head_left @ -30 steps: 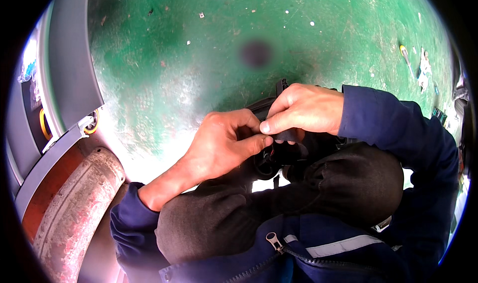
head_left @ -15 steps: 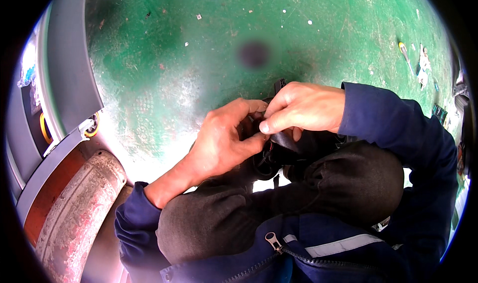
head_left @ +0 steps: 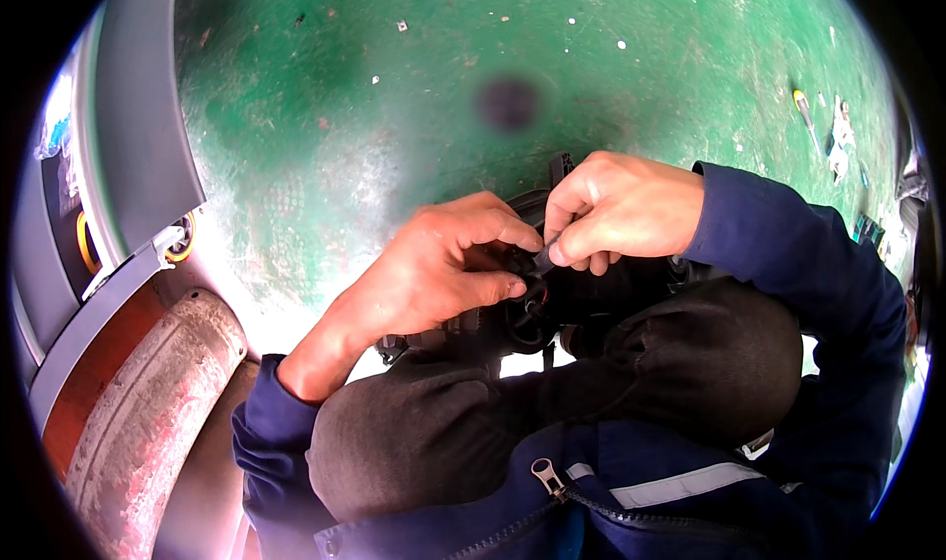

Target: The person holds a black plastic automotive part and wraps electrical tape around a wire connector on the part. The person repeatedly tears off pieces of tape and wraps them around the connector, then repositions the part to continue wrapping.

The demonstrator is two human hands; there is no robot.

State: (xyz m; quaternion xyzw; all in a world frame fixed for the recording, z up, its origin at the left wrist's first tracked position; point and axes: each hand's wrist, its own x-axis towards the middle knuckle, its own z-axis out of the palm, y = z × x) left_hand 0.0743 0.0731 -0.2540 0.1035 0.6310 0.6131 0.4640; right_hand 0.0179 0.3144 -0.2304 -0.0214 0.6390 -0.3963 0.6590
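A black assembly with looped, cable-like parts (head_left: pixel 529 328) sits between my knees, much of it in shadow or behind my hands. My left hand (head_left: pixel 434 264) curls around its upper part, thumb and forefinger closing on a small black piece whose kind I cannot make out. Just to the right, my right hand (head_left: pixel 631 215) pinches a short dark strip (head_left: pixel 544 258) between thumb and forefinger, its other fingers folded under. The strip meets the black piece at my left fingertips. A dark upright bar (head_left: pixel 561 169) sticks up behind the right hand.
Green floor (head_left: pixel 296 116) spreads ahead, with small white scraps. A yellow-handled screwdriver (head_left: pixel 805 116) lies far right beside a metallic tool (head_left: pixel 840 141). On the left stand a grey panel (head_left: pixel 138 116), a yellow-rimmed wheel (head_left: pixel 182 238) and a worn, rusty cylinder (head_left: pixel 163 422).
My right hand has shifted slightly right, and the dark strip now shows between the hands. My left thumb and forefinger have spread a little, uncovering more of the black parts.
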